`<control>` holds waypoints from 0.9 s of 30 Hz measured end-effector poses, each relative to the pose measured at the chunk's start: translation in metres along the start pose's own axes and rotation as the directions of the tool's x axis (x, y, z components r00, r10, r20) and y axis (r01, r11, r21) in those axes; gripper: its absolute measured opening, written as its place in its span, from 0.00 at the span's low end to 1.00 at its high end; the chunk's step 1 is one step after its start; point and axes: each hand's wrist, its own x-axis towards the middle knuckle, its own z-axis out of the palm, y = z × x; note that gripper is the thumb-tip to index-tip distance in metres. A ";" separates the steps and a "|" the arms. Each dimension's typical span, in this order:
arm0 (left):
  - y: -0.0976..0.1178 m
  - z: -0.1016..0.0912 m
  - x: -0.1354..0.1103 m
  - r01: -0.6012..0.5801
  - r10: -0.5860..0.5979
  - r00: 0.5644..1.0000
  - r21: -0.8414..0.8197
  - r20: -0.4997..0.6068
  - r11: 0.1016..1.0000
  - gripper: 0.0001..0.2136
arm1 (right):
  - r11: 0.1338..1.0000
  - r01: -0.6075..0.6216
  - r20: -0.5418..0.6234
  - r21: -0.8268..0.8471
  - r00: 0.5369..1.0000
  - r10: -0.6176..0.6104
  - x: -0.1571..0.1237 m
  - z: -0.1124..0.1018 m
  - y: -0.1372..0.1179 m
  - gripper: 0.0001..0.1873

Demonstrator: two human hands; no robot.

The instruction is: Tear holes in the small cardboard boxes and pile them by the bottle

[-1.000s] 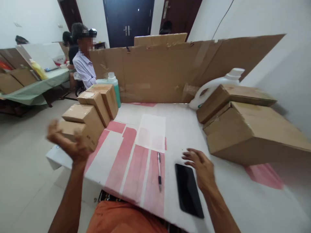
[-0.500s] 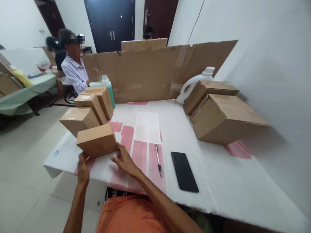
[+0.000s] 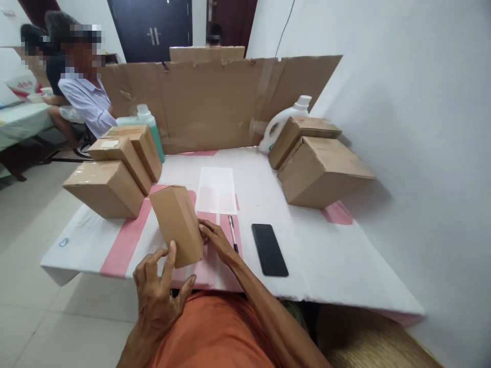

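Note:
A small brown cardboard box (image 3: 176,225) is tilted up on one end near the front of the table. My right hand (image 3: 218,239) grips its right side, the fingers partly hidden by the box. At the box's lower left, my left hand (image 3: 159,289) has its fingers spread, the index fingertip against the cardboard and the thumb apart from it. Just right of my right hand lie a pen (image 3: 233,234) and a black phone (image 3: 269,250). Behind the box, a white sheet (image 3: 217,190) lies flat.
Several cardboard boxes (image 3: 105,189) stand at the left beside a green-liquid bottle (image 3: 155,135). Two more boxes (image 3: 326,171) lean at the right near a white jug (image 3: 286,120). A cardboard panel (image 3: 210,107) spans the back. A person (image 3: 82,97) sits beyond at left.
The box has moved right and been turned from lying lengthwise to standing tilted on end. My left hand has loosened and spread its fingers; my right hand still grips the side. The view has shifted.

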 end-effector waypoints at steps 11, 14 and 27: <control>-0.005 -0.019 0.047 -0.148 0.150 0.988 -0.062 0.027 0.987 0.41 | 0.976 -0.075 -0.015 0.202 0.997 0.080 -0.005 -0.017 -0.016 0.40; -0.004 -0.019 0.053 -0.139 0.141 0.990 -0.067 0.021 0.988 0.41 | 0.972 -0.046 -0.023 0.230 0.998 0.052 -0.004 -0.021 -0.027 0.39; -0.053 -0.007 0.051 0.541 -0.458 0.841 -0.451 0.289 0.710 0.41 | 0.987 0.158 -0.004 0.031 0.987 -0.158 -0.035 -0.010 -0.082 0.21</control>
